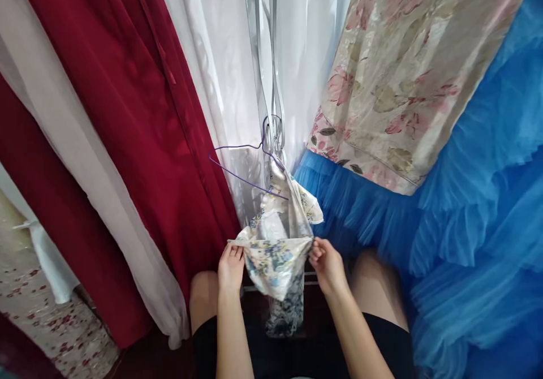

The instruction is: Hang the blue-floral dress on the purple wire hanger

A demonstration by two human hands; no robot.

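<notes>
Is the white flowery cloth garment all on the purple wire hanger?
Not fully: the hanger's left end is bare; the garment covers its right end.

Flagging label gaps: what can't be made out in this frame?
- Purple hanger's right end: head view, hidden by the printed cloth.
- Dark patterned cloth's upper part: head view, behind the printed cloth.
- Red fabric's top: head view, cut off by the upper edge.
- Lettering on the floral hem: head view, too small.
- Exact fingertip grip, left hand and right hand: head view, small and blurred.
</notes>
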